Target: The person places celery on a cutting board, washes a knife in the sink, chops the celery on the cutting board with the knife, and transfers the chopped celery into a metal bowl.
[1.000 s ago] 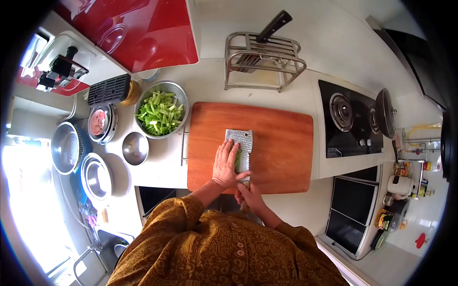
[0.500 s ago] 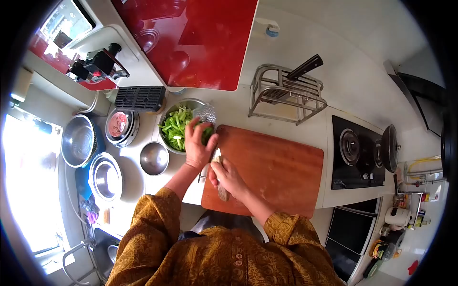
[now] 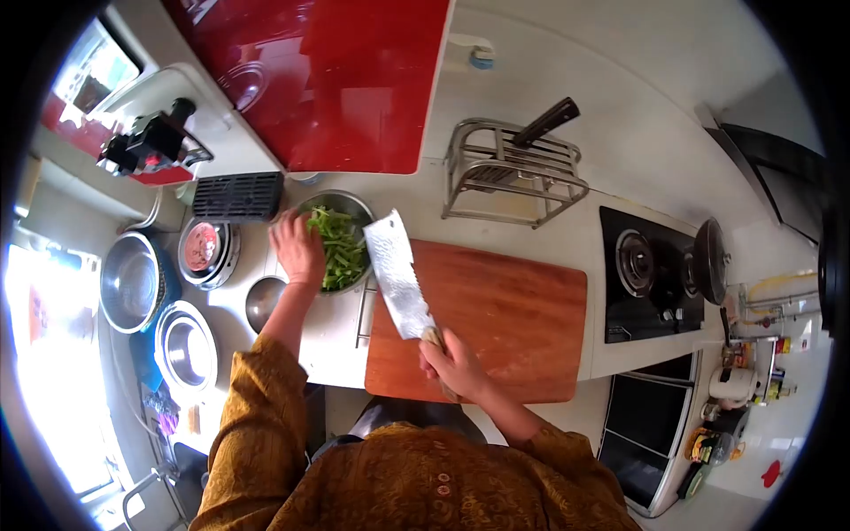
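Note:
A metal bowl [image 3: 363,212] of chopped green vegetable pieces [image 3: 338,248] stands left of the wooden cutting board [image 3: 500,310]. My left hand [image 3: 299,252] is over the bowl's left rim, its fingers curved on the outer side; the thumb is hard to make out against the greens. In my right hand [image 3: 453,363] is the handle of a cleaver [image 3: 396,279], held above the board's left side. Its broad blade points up and away, beside the bowl, with wet-looking marks on its face.
A smaller metal bowl [image 3: 262,305] sits near my left forearm. Further left are a dish of pinkish food [image 3: 202,246], stacked basins [image 3: 181,341] and a strainer [image 3: 131,281]. Behind the board stands a knife rack [image 3: 513,173]; a gas stove [image 3: 651,274] is on the right.
My left hand has moved left, from over the greens to the bowl's rim. The cleaver has come out from above the bowl, toward me and right, its blade face now in view.

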{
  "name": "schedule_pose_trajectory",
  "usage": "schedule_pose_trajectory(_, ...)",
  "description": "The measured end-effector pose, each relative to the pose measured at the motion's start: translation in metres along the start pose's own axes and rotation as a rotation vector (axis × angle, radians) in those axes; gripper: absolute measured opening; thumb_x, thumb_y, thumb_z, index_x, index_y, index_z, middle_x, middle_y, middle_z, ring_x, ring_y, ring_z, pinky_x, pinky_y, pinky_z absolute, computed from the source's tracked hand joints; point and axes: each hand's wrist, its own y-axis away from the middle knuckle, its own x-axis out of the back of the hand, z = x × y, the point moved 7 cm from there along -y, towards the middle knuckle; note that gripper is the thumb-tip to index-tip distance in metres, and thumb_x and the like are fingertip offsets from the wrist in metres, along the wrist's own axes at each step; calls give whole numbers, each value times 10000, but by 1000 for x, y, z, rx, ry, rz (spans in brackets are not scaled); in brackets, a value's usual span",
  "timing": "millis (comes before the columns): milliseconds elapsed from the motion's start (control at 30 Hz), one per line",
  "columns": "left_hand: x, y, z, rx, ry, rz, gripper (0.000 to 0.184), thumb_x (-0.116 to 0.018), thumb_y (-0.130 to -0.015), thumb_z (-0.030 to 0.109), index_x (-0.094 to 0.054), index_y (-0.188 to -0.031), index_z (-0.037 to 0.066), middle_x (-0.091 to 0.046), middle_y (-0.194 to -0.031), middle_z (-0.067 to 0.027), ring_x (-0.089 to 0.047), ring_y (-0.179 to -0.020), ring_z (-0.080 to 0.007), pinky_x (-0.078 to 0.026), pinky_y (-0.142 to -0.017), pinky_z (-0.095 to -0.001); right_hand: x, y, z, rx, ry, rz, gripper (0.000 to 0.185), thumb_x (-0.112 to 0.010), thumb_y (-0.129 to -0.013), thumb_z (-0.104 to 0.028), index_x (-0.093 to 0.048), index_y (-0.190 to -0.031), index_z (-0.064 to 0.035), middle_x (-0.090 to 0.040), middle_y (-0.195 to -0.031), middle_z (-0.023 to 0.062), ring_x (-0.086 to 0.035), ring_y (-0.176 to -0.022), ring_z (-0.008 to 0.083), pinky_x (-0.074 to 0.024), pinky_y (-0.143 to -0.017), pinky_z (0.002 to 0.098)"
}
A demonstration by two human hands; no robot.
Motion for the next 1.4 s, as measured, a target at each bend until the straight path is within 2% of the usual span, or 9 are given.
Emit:
schedule_pose_trajectory(67, -28, 14, -28, 181, 172, -174, 487, -581, -877, 252, -463, -1311, 65, -467, -1348, -159, -388, -1298, -319, -244, -1103, -486, 29, 21, 17, 31, 120, 103, 200, -527, -952, -209, -506, -944, -11, -569, -699, 62, -562, -580, 120, -466, -537, 293)
schedule_pose_trajectory(167, -40, 39, -5, -8, 26, -341, 618, -518, -922, 322, -316, -1440, 50, -335, -1461, -227, -277, -1377, -365, -193, -1132, -486, 75, 54, 55, 77, 332, 286, 219, -554, -930, -220, -526, -994, -13, -565, -698, 110, -577, -588, 212, -468, -553, 353)
schedule_pose_trajectory(233, -46, 41, 5, -50, 65, -406, 642, -535, -900, 347, -326, -1443, 76, -296, -1499, -184, -234, -1400, -361, -136, -1144, -505, 97, 74, 49, 84, 583, 423, 300, -600, -880, -258, -543, -1071, -34, -586, -748, 176, -602, -659, 366, -477, -589, 431)
schedule_pose_trajectory(367, -2, 27, 49, -131, -16, -278, 632, -553, -873, 316, -353, -1437, 111, -283, -1517, -132, -227, -1409, -347, -110, -1142, -523, 128, 101, 52, 102, 1011, 614, 447, -633, -843, -263, -510, -1221, -59, -639, -814, 168, -636, -727, 367, -507, -621, 460)
schedule_pose_trajectory(467, 28, 43, 74, -158, 265, -164, 547, -611, -809, 186, -463, -1329, 103, -400, -1397, -163, -337, -1324, -345, -169, -1108, -536, 153, 113, 61, 213, 1163, 673, 525, -657, -815, -268, -470, -1270, -83, -658, -829, 149, -647, -725, 355, -514, -611, 466)
schedule_pose_trajectory(567, 44, 83, 105, -323, 460, -272, 525, -623, -727, 38, -505, -1239, 30, -474, -1278, -192, -490, -1136, -367, -408, -968, -437, 183, 120, 84, 7, 1246, 644, 589, -693, -784, -242, -442, -1294, -90, -665, -905, 147, -652, -751, 359, -506, -623, 476)
schedule_pose_trajectory(700, 44, 149, 117, -378, 453, -523, 560, -643, -720, 80, -494, -1256, 18, -471, -1279, -187, -482, -1128, -377, -393, -976, -449, 217, 126, 100, -5, 1311, 624, 596, -709, -785, -224, -442, -1310, -138, -617, -1046, 172, -629, -857, 359, -497, -687, 480)
schedule_pose_trajectory(1033, 39, 244, 102, 259, 159, -733, 967, -759, -695, 272, -211, -1443, -2, -278, -1439, -226, -308, -1302, -411, -306, -1063, -510, 227, 136, 83, 241, 1337, 497, 852, -801, -681, -349, -396, -1387, -97, -439, -1253, 164, -432, -1150, 364, -361, -915, 508)
schedule_pose_trajectory(1400, 29, 264, 114, 534, 173, -608, 873, -709, -720, 339, -299, -1427, 32, -303, -1460, -201, -301, -1336, -383, -283, -1078, -520, 261, 128, 92, 277, 1392, 413, 970, -831, -618, -439, -369, -1425, -164, -375, -1411, 134, -343, -1319, 336, -313, -969, 519)
